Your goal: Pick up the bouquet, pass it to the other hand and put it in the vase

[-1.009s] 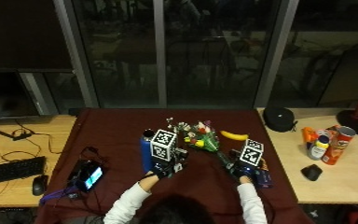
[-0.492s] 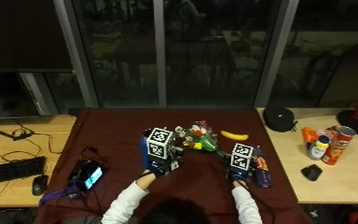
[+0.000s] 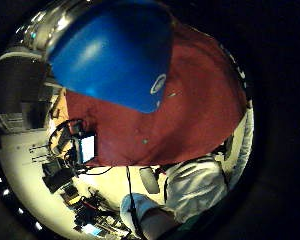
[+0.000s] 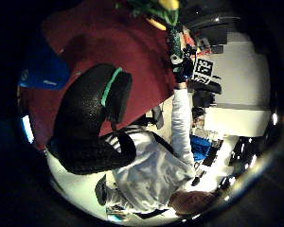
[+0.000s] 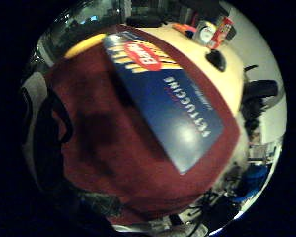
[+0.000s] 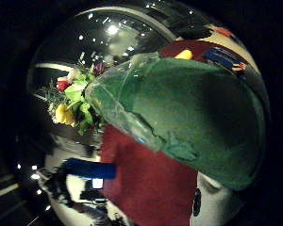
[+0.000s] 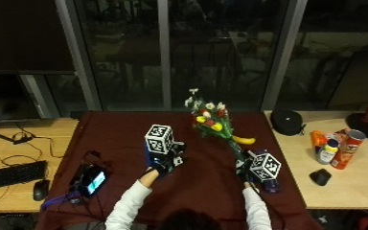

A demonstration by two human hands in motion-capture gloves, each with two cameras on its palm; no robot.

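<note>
A: Where's the bouquet (image 7: 211, 120) right now?

B: Lifted off the dark red tablecloth (image 7: 120, 134), held by its wrapped stems in the right hand (image 7: 255, 168) near the cloth's right edge. The blooms lean up and toward the middle of the table's far edge, so the long axis runs from the right hand at the stem end toward the far centre.

A: And the grip on it?

B: In the right thumb side palm view the green wrapper (image 6: 188, 108) fills the space against the palm, so the fingers look curled round the stems. I can't see the fingertips themselves, so take that as likely, not certain.

A: The left hand (image 7: 165, 160)?

B: It hovers over the middle of the cloth, well apart from the stems, holding nothing. Its thumb (image 4: 92, 123) shows loosely bent in its own palm view, with only cloth under it.

A: So what does the coming move turn on?

B: The blooms point away from the left hand and the stem end sits by the right edge. I'd judge the left hand must reach across toward the wrapper, or the right must swing the stems inward.

A: And the vase?

B: The blue vase (image 3: 110, 50) stands just beside the left hand, close to that palm. The left hand is the nearer one, which suits the pass.

A: Anything else close by?

B: A blue fettuccine box (image 5: 163, 98) lies under the right hand, a banana (image 7: 243, 140) beyond it.
</note>
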